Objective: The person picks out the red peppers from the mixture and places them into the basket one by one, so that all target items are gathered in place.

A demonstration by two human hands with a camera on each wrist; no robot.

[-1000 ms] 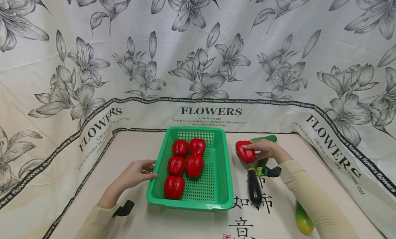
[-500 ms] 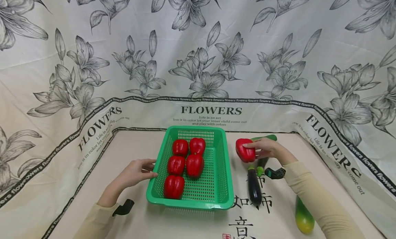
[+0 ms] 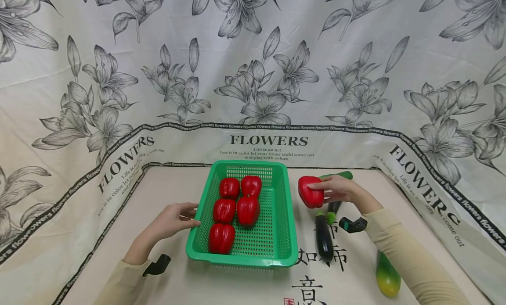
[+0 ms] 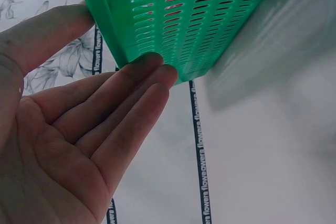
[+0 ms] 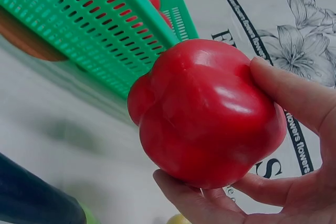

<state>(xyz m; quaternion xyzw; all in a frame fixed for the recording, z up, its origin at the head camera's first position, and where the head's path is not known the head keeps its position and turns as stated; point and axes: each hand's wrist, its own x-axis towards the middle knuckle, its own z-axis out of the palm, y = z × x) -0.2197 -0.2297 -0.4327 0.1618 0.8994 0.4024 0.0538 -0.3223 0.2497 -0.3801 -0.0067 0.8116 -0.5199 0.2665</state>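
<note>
In the head view my right hand (image 3: 337, 189) grips a red bell pepper (image 3: 310, 191) just right of the green basket (image 3: 293, 235). The right wrist view shows my thumb on one side of this pepper (image 5: 210, 114) and fingers curled under the other. At the basket's left side, my left hand (image 3: 174, 218) touches the rim with its thumb. Its fairly straight fingers (image 4: 142, 108) lie against the slotted outer wall (image 4: 178, 14) in the left wrist view. Several more red bell peppers (image 3: 224, 210) sit in the left part of the basket.
A dark eggplant (image 3: 324, 239) lies right of the basket, with another eggplant (image 3: 334, 207) partly hidden behind it. A green vegetable (image 3: 344, 175) lies beyond my right hand. Beside my right sleeve is a green-yellow vegetable (image 3: 387, 276). Flower-printed cloth (image 3: 261, 77) surrounds the table.
The right hand has moved slightly left toward the basket with the bell pepper, uncovering more of the eggplants' stems. My left hand keeps its place at the basket's side.
</note>
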